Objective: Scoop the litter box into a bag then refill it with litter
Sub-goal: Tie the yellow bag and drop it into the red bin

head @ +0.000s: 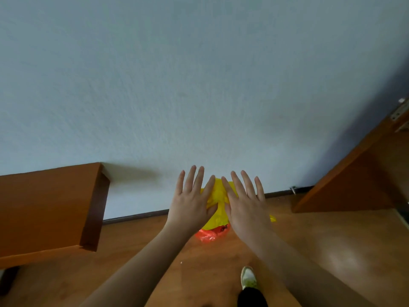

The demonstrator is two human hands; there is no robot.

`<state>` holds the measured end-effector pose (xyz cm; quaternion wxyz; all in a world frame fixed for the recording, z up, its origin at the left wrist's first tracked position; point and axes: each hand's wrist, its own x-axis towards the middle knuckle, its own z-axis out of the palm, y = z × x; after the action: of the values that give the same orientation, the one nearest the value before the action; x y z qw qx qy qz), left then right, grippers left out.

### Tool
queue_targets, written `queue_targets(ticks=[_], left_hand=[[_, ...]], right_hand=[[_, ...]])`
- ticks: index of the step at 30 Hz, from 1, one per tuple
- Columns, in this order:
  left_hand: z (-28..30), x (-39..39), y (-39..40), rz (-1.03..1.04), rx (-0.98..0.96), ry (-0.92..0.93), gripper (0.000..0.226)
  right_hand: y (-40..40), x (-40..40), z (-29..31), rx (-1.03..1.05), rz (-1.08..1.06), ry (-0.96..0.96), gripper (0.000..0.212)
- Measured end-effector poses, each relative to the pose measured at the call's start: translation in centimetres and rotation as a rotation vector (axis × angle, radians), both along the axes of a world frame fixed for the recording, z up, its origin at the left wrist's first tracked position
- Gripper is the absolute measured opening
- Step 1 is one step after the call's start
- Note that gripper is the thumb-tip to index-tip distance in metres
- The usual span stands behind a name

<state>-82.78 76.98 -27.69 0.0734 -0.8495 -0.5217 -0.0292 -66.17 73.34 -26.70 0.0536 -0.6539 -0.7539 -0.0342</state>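
Both grips spread, empty: left hand [190, 201], right hand [244, 203] over yellow bag [218, 196] at floor's wall edge. I judge it flimsy, slippery; pinch the rim.

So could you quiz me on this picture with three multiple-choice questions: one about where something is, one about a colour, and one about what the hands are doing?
1. Where does the orange bag lie?
A. On the wooden floor, below the yellow bag
B. On top of the wooden cabinet
C. Hanging on the wall

2. What colour is the bag seen between the two hands?
A. Blue
B. Yellow
C. Black

3. How are the left hand and right hand held?
A. Both clenched into fists
B. One open, one gripping a scoop
C. Both open with fingers spread

Answers:
1. A, the orange plastic rests on the floorboards near the wall, just under the yellow one.
2. B, bright yellow plastic shows in the gap between the hands.
3. C, all the fingers are stretched out and apart, backs of the hands toward the camera.
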Motion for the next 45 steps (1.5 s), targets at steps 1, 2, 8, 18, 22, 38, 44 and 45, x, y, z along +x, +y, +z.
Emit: queue_targets(ticks=[1,2,8,18,22,38,44,45], left_hand=[[-0.5,0.4,0.7,0.013,-0.002,0.004,0.072],[-1.0,0.9,1.4,0.03,-0.013,0.007,0.072],[-3.5,3.7,5.4,0.134,-0.06,0.03,0.07],[-11.9,4.0,10.9,0.157,-0.043,-0.012,0.06],[-18.6,4.0,12.6,0.175,-0.05,-0.026,0.057],[-46.7,3.8,13.6,0.247,-0.139,-0.144,0.054],[-55.6,4.4,14.6,0.264,-0.151,-0.14,0.059],[-56.9,4.5,14.8,0.261,-0.155,-0.135,0.057]], right_hand=[[0.9,0.5,-0.6,-0.008,0.014,0.007,0.061],[2.0,1.0,-1.2,-0.017,0.025,0.019,0.061],[8.0,3.7,-4.2,-0.092,0.122,0.027,0.059],[14.6,4.1,-12.0,-0.149,0.183,0.059,0.056],[16.3,3.6,-18.7,-0.165,0.154,0.054,0.054],[18.0,3.8,-46.7,-0.207,0.213,-0.022,0.052],[18.8,4.5,-56.4,-0.211,0.21,-0.04,0.054],[19.0,4.6,-57.9,-0.223,0.208,-0.051,0.055]])
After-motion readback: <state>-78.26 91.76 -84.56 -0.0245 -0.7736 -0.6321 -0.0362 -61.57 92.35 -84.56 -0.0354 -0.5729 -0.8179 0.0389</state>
